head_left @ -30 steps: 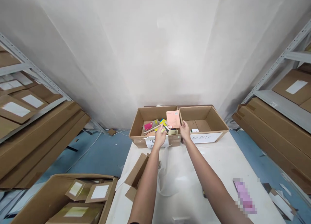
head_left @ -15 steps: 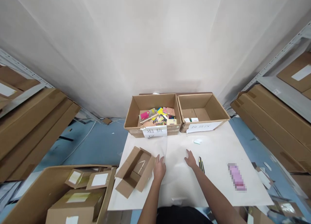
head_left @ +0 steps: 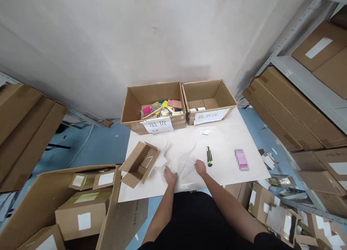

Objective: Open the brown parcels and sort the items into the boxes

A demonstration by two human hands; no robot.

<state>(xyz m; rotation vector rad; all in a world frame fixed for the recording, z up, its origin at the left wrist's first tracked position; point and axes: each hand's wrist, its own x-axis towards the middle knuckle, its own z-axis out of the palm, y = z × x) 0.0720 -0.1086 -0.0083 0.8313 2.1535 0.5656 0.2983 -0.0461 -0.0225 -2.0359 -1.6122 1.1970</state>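
A sheet of clear plastic film (head_left: pixel 187 166) lies crumpled on the white table between my hands. My left hand (head_left: pixel 170 176) grips the film's left side with bent fingers. At the film's right side, the fingers of my right hand (head_left: pixel 200 167) are curled in on it; their tips are partly hidden. Left of my left hand stands a small cardboard box (head_left: pixel 132 162), tilted, with its flaps spread and its inside showing. A black and yellow utility knife (head_left: pixel 209 156) lies just right of my right hand.
Two large cartons with paper signs stand at the back: the left carton (head_left: pixel 151 88) holds several colourful packets, the right carton (head_left: pixel 203 84) a few small white ones. A pink pixelated item (head_left: pixel 241 160) and a small packet (head_left: pixel 205 133) lie on the table (head_left: pixel 225 138). A big carton (head_left: pixel 48 176) of boxes stands left.
My view has tipped further down and shifted right. Both hands have drawn back closer to my body and curled in, and the plastic film now stands out raised between them.
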